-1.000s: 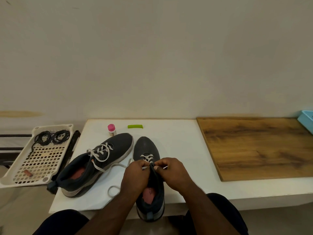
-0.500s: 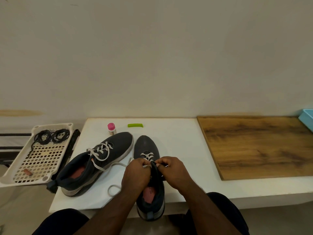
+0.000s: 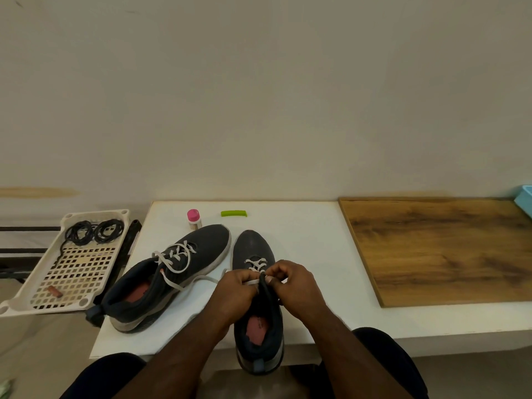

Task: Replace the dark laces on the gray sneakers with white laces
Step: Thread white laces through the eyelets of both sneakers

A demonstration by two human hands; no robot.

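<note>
Furthest left of the near sneaker [image 3: 254, 254], the perforated tray [image 3: 26, 305] keeps 2 coils of dark laces [image 3: 93, 232] at its far end, off the worktop [image 3: 302, 234], which reads as a parking place for what has come out of the shoes; a small brown piece [image 3: 54, 291] lies at its near end. Just left of the near sneaker, the second sneaker [image 3: 172, 275] lies angled, already threaded with a white lace [image 3: 175, 256] whose loose ends trail free, so it looks set aside as done. Beyond it stand a pink-capped bottle [image 3: 193, 218] and a green strip [image 3: 233, 213]. The near sneaker points away, heel toward the person, probably so the eyelets face both hands. The left hand [image 3: 237, 292] and right hand [image 3: 293, 286] meet over its tongue, each pinching its lace [image 3: 254, 264], likely threading the next eyelets. Right of the near sneaker lies a wooden board [image 3: 440, 249], then a blue container's edge [image 3: 524, 198]. No brand, label or writing is readable anywhere.
</note>
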